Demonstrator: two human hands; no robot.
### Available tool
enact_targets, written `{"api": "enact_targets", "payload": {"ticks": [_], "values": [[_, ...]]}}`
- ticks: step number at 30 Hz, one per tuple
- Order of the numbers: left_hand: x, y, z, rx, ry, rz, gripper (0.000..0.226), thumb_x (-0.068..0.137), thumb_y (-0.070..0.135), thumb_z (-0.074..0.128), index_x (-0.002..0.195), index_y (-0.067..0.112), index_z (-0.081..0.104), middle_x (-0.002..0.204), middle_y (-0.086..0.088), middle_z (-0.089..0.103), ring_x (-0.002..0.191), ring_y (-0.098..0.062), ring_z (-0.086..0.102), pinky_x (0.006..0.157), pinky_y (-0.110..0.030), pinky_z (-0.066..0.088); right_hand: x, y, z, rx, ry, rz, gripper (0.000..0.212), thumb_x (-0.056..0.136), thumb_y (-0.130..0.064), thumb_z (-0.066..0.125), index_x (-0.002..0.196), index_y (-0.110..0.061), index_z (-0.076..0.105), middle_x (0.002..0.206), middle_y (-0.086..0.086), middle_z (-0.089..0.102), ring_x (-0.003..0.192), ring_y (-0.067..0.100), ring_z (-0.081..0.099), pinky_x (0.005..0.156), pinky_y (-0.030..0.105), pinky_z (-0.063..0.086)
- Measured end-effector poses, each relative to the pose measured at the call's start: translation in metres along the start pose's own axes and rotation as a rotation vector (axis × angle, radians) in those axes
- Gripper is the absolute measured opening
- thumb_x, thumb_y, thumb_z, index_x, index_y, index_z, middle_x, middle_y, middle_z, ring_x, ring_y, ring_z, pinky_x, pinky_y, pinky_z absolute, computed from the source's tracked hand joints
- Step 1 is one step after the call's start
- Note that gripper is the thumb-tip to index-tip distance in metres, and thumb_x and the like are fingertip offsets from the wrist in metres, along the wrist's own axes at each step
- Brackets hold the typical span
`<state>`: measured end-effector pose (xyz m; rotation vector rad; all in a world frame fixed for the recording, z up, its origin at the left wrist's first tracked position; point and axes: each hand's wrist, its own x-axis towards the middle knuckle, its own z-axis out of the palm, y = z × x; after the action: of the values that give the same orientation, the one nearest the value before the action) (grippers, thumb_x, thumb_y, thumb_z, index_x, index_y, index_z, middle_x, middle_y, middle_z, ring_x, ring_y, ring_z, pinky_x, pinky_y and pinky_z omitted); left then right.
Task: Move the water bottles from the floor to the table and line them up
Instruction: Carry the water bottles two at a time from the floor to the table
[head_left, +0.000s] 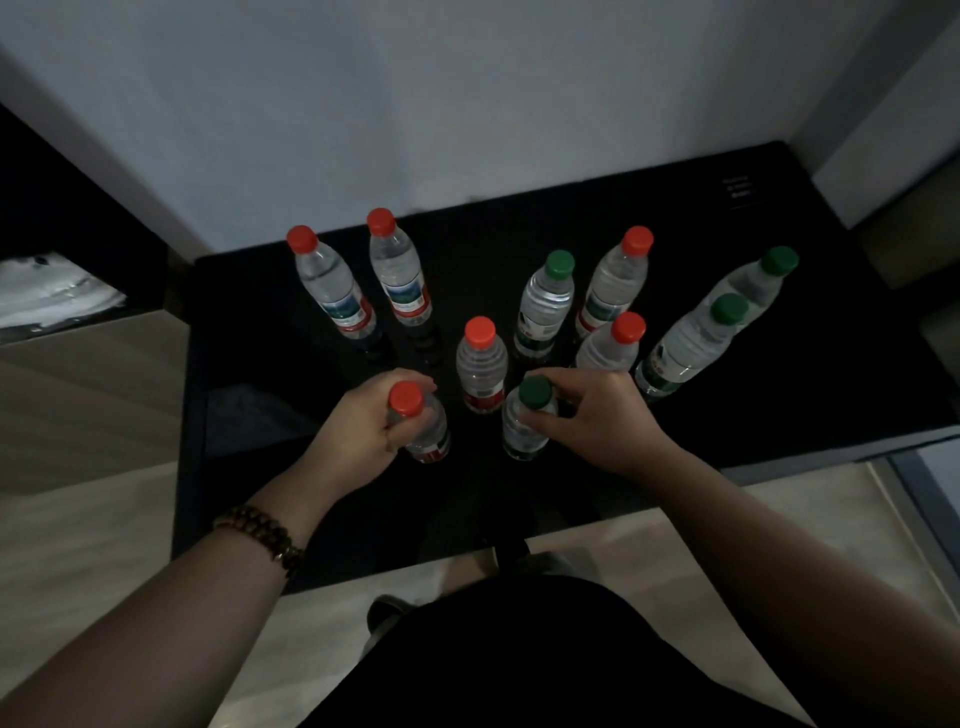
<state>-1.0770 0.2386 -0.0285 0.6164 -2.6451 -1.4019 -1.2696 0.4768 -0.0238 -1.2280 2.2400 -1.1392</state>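
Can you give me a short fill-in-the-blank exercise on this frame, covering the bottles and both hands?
1. The left hand grips a bottle with a ____ cap.
2. The right hand grips a bottle with a ____ cap.
3. The bottles stand on a ____ table.
4. A beaded bracelet sits on the ____ wrist.

Missing words: red; green; black; left

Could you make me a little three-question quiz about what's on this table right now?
1. True or false: all bottle caps are red.
2. How many green-capped bottles stand on the black table?
3. Which cap colour does each hand grip? A) both red B) left red, right green C) left green, right red

Key
1. False.
2. Four.
3. B: the left hand grips the red-capped bottle, the right hand the green-capped bottle.
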Motion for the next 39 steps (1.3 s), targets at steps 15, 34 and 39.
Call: {"api": "enact_targets", "payload": {"ticks": [15,34,39], "values": [[-0.002,-0.005,-0.001,0.092,-0.043,-0.087,0.036,0.085,0.043,0.08,0.116,0.043,0.062,0.109,0.024,0.067,0.104,0.01,0.063,0.082,-0.009,0.045,0.001,-0.013,-0.003,-0.142,-0.056,0.063,0.047,0.081,-0.044,0.082,0.123,-0.039,0.061,0.089,-0.043,0.055,0.097,-0.03,0.051,0.064,-0.002,0.042],[-0.107,0.045,-0.096,0.343,0.427,-0.251,0.043,0.092,0.039,0.065,0.133,0.028,0.057,0.122,0.0,0.069,0.085,0.003,0.068,0.074,-0.008,0.043,0.06,-0.194,0.009,-0.344,-0.217,-0.246,0.032,0.089,-0.043,0.071,0.117,-0.027,0.073,0.108,-0.01,0.074,0.099,0.006,0.068,0.087,0.032,0.059],[-0.202,0.019,-0.116,0.33,0.512,-0.473,0.037,0.097,0.036,0.063,0.133,0.03,0.057,0.12,0.002,0.069,0.078,-0.002,0.058,0.068,-0.019,0.042,0.065,-0.259,0.083,-0.439,-0.447,-0.391,0.035,0.092,-0.047,0.07,0.123,-0.029,0.071,0.113,-0.01,0.073,0.102,0.008,0.068,0.087,0.029,0.056]]}}
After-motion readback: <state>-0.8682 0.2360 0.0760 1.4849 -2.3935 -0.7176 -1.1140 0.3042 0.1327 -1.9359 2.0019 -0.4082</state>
